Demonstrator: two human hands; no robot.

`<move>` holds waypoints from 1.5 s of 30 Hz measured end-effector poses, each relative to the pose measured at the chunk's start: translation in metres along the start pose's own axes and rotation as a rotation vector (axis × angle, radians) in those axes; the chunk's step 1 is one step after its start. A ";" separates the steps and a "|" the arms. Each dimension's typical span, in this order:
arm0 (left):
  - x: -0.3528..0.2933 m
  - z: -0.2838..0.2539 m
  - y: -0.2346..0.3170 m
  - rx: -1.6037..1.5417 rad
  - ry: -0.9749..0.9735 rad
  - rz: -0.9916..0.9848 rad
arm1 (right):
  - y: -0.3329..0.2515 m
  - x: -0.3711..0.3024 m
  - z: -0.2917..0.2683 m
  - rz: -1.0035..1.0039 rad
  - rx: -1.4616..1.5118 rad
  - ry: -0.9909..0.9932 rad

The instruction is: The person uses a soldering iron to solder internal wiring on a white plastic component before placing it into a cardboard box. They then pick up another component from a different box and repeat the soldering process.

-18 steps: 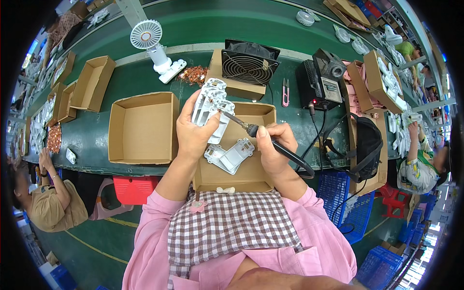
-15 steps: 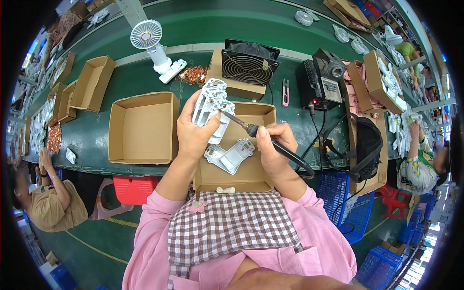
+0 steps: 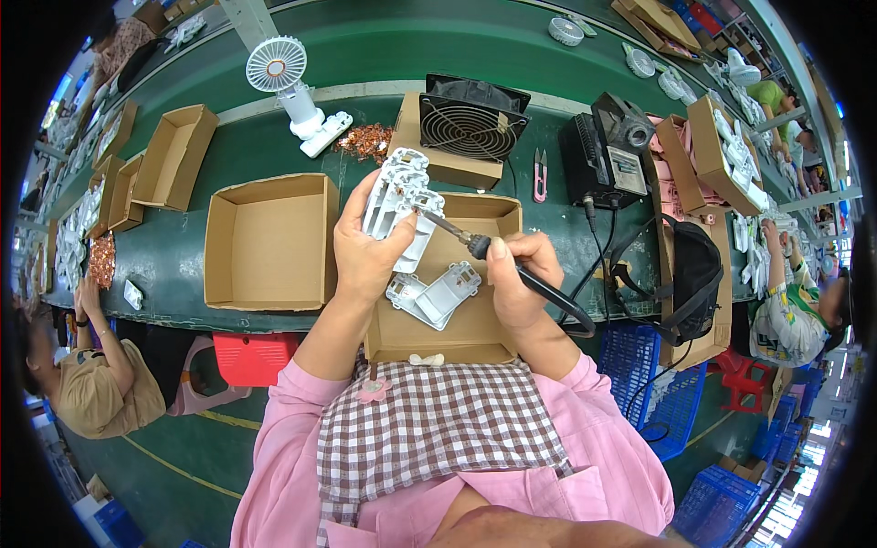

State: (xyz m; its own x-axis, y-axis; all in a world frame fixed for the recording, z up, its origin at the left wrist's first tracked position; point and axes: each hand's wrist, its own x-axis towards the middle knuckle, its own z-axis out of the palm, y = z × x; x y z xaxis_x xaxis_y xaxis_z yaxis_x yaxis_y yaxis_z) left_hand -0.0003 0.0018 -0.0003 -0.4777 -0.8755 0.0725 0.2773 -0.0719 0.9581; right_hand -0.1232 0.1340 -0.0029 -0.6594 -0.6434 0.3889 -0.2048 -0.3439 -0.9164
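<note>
Holding a light grey plastic housing (image 3: 399, 196) upright above the bench, the left hand (image 3: 370, 251) has its fingers wrapped around the part's lower half, thumb pressed to the near face. The housing stands over the far-left corner of an open cardboard box (image 3: 454, 283) that sits directly in front of the person.

The right hand (image 3: 519, 279) is clenched around the black handle of a soldering iron (image 3: 493, 256) in a pen-like grasp; the iron's metal tip points up and left and meets the housing near its middle — whether it truly touches cannot be told. A black cable runs from the handle toward the right.

Inside the box lies a second grey plastic part (image 3: 434, 294), flat on the bottom, with a small white piece (image 3: 426, 360) near the front wall.

Surroundings on the green bench (image 3: 183, 265):
- empty cardboard box (image 3: 269, 242), just left of the left hand
- black square fan (image 3: 472, 123) standing on a carton behind the work box
- white handheld fan (image 3: 288, 87), far left of it, beside a heap of copper-coloured bits (image 3: 364, 142)
- black soldering station (image 3: 607, 151) to the right, pink snips (image 3: 540, 175) lying between it and the fan

Other people sit at the left and right edges — their hands well apart from this work.
</note>
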 end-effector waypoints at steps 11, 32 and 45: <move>-0.001 -0.001 -0.005 -0.180 -0.077 -0.127 | 0.003 -0.001 -0.002 -0.196 0.098 0.046; 0.004 -0.007 -0.004 -0.462 -0.098 -0.263 | 0.000 -0.003 -0.004 -0.083 0.088 0.071; 0.001 -0.009 -0.006 -0.225 -0.010 -0.080 | -0.003 0.001 0.000 -0.020 -0.005 0.054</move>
State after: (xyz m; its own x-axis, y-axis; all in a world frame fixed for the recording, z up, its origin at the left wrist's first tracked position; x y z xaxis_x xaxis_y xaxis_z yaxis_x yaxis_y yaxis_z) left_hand 0.0047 -0.0028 -0.0084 -0.5136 -0.8580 0.0024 0.4166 -0.2469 0.8749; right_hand -0.1237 0.1346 0.0005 -0.6930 -0.5986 0.4017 -0.2222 -0.3527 -0.9090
